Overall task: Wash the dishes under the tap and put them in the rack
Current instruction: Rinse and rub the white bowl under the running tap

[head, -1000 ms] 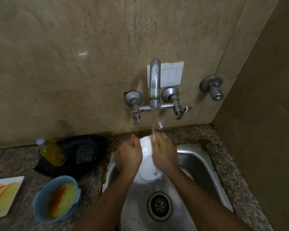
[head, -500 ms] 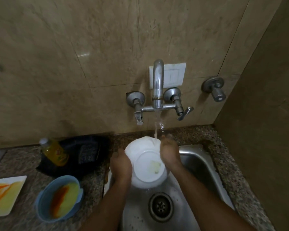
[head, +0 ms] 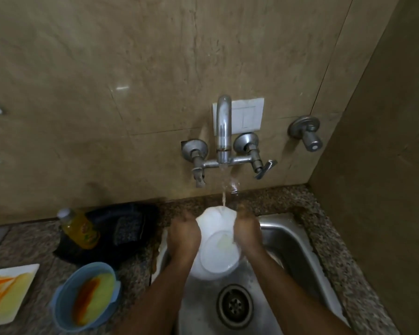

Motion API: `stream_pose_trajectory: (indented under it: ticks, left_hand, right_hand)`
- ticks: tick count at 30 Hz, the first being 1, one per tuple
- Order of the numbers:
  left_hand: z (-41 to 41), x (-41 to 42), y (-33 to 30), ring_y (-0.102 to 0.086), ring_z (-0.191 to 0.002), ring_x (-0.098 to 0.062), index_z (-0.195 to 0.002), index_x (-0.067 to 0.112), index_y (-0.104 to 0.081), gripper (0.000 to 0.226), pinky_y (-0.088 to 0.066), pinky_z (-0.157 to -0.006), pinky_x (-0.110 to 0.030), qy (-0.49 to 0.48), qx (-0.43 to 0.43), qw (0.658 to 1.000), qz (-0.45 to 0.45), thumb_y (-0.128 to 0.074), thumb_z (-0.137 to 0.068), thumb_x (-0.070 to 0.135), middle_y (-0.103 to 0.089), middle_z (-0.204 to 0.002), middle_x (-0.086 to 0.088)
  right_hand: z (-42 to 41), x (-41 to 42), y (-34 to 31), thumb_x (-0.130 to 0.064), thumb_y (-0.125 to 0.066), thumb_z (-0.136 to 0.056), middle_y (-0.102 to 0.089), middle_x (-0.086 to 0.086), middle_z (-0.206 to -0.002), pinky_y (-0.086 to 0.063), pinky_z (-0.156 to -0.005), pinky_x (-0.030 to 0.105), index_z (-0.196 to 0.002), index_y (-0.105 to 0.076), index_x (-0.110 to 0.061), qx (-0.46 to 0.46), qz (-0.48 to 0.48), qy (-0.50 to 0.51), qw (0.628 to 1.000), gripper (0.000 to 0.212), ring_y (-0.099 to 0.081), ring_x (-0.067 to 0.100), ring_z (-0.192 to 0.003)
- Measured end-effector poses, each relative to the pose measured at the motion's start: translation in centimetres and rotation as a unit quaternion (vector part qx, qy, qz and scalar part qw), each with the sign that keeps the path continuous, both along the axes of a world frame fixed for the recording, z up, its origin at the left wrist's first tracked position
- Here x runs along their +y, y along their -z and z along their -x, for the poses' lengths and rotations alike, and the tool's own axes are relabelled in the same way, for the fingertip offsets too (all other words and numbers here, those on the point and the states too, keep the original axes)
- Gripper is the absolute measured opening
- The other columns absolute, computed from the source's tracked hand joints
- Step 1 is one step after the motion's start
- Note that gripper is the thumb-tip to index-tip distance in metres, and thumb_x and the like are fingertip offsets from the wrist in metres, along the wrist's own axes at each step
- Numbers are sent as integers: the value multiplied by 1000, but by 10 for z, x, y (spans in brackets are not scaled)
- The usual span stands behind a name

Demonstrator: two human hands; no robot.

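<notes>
A white bowl (head: pixel 219 255) is held over the steel sink (head: pixel 293 245), its underside turned toward me, with a faint yellowish smear on its base. My left hand (head: pixel 183 234) grips its left side and my right hand (head: pixel 247 233) grips its right side. Water runs from the wall tap (head: pixel 223 131) onto the bowl's top edge. A blue bowl (head: pixel 85 296) smeared orange and yellow stands on the counter at the left. Beside it a white square plate (head: pixel 6 292) carries the same stains. No rack is in view.
A yellow liquid bottle (head: pixel 79 229) leans on a black cloth or bag (head: pixel 121 228) behind the blue bowl. The sink drain (head: pixel 235 305) lies below the hands. A separate valve (head: pixel 307 132) sticks out of the wall at the right. The granite counter (head: pixel 336 262) borders the sink.
Both hands have closed in again on the bowl's sides after spreading apart half a second ago. The bowl has tilted so its top edge meets the stream.
</notes>
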State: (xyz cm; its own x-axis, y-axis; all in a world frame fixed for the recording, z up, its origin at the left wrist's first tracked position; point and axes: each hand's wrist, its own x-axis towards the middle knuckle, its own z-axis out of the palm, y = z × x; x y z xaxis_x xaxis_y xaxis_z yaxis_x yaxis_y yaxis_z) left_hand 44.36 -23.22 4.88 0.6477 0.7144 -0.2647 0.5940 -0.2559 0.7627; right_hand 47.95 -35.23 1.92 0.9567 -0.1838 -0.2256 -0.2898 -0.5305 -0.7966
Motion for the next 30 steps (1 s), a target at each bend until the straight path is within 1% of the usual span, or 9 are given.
stream_pose_trajectory:
  ticks: [4,8,12,14,18,22,24,27,30]
  left_hand:
    - [-1,6,3,-59,-108,-39,-106,-8,-66,47,-45,-95,-36,-10,-22,999,38,-38,-104,30,-65,-117,-26]
    - [1,13,3,-58,-114,-41,-120,-6,-61,43,-48,-96,-41,-42,-29,992,119,-37,-104,25,-62,-123,-26]
    - [5,16,1,-55,-115,-38,-134,-4,-51,43,-45,-99,-42,-107,-48,961,249,-33,-105,21,-59,-123,-21]
    - [7,14,7,-56,-104,-32,-130,-1,-56,41,-47,-101,-45,-146,-77,932,323,-38,-101,23,-61,-108,-13]
    - [7,20,42,-63,-100,-36,-109,6,-67,39,-52,-93,-49,-196,-112,899,375,-50,-88,34,-67,-114,-16]
    - [17,19,13,-70,-96,-33,-100,10,-76,51,-51,-92,-48,-59,-111,873,472,-52,-93,55,-73,-109,-17]
    - [21,16,7,-68,-104,-35,-112,6,-72,47,-46,-100,-53,32,-120,844,521,-50,-95,45,-72,-113,-19]
    - [19,14,11,-62,-116,-37,-127,4,-63,53,-43,-105,-55,31,-158,831,532,-65,-85,34,-67,-122,-22]
    - [10,18,12,-62,-116,-39,-125,5,-64,54,-45,-103,-56,-1,-193,830,523,-72,-83,37,-67,-121,-22]
  right_hand:
    - [30,11,-10,-43,-21,-102,-62,-2,-105,-47,-86,35,-110,-62,-22,-180,20,-50,982,47,-56,15,-96]
    - [4,-6,1,-49,-31,-104,-61,-2,-126,-40,-93,30,-125,-60,-28,8,-171,24,985,41,-57,20,-112]
    - [28,0,5,-53,-24,-102,-43,-17,-132,-37,-98,30,-139,-47,-33,-192,29,-114,974,48,-42,4,-121]
    - [19,-12,18,-49,-34,-103,-51,-12,-134,-38,-103,33,-138,-52,-31,-129,-38,-125,983,43,-47,9,-125]
    - [-7,-16,13,-44,-48,-100,-67,11,-118,-45,-104,43,-120,-65,-9,18,-166,-14,986,44,-61,30,-111]
    - [-13,-30,4,-32,-38,-105,-62,15,-123,-46,-92,33,-127,-59,-1,73,-154,-45,984,43,-59,29,-104]
    - [-26,-37,5,-25,-40,-104,-62,19,-128,-49,-86,32,-118,-62,-8,110,-170,-43,978,31,-61,28,-104]
    - [-35,-22,-4,-27,-34,-106,-67,17,-117,-49,-87,35,-113,-63,-8,71,-18,-53,996,36,-63,31,-104]
    - [-2,-6,-8,-39,-29,-105,-60,7,-123,-47,-93,36,-122,-59,-19,-105,76,-118,985,40,-56,18,-107]
